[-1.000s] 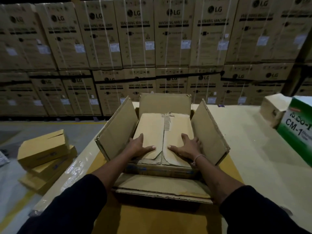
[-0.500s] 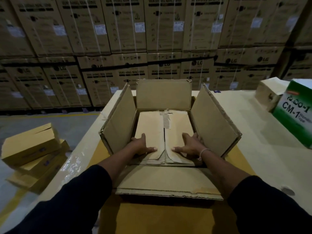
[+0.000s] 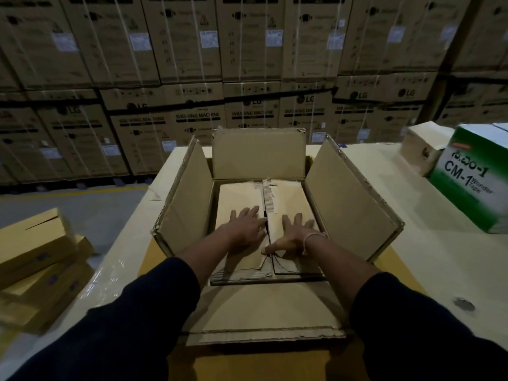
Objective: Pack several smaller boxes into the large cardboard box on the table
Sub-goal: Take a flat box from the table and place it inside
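Large cardboard box, flaps up; left hand and right hand press flat, fingers spread, seating a smaller box; next, fetch another.

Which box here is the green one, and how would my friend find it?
Start at the large open cardboard box in the middle of the pale table, then look towards the table's far right edge. The green box stands there, beside a small plain brown carton. It alone is green and white, with "CM-1 Wonder Tape" printed on its side.
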Demonstrator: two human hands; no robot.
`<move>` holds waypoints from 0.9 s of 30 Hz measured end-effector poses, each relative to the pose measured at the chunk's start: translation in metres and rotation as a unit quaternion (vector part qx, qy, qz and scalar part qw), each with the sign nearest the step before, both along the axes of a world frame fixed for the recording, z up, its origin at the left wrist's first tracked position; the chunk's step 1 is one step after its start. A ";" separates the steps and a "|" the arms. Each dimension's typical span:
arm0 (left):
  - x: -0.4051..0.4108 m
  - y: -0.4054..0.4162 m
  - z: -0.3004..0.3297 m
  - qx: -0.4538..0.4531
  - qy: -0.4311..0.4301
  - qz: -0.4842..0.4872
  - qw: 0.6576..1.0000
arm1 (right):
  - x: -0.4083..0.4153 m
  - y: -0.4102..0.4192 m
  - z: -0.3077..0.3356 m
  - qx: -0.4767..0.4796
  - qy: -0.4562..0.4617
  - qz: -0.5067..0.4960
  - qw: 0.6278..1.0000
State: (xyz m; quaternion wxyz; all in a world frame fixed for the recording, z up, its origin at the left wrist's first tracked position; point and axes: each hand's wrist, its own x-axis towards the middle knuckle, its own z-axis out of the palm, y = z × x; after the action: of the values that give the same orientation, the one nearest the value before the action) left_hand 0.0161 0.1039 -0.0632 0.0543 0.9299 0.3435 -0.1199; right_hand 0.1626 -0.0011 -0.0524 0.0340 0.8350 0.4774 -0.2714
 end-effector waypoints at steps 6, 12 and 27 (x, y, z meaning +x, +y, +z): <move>-0.002 0.003 0.001 -0.021 -0.019 0.012 1.000 | 0.008 0.004 -0.002 0.075 0.061 -0.025 0.995; 0.014 0.005 0.012 0.040 -0.011 -0.049 0.998 | 0.019 -0.002 0.045 0.173 0.112 -0.019 0.978; -0.010 0.009 0.126 0.225 0.258 0.079 0.936 | 0.076 -0.021 0.071 0.009 -0.343 0.114 0.932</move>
State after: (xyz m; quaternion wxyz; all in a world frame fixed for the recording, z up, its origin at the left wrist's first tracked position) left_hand 0.0061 0.1130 0.0629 -0.2376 0.8244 0.4364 -0.2710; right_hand 0.2381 -0.0222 0.0182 0.2194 0.8173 0.5311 0.0419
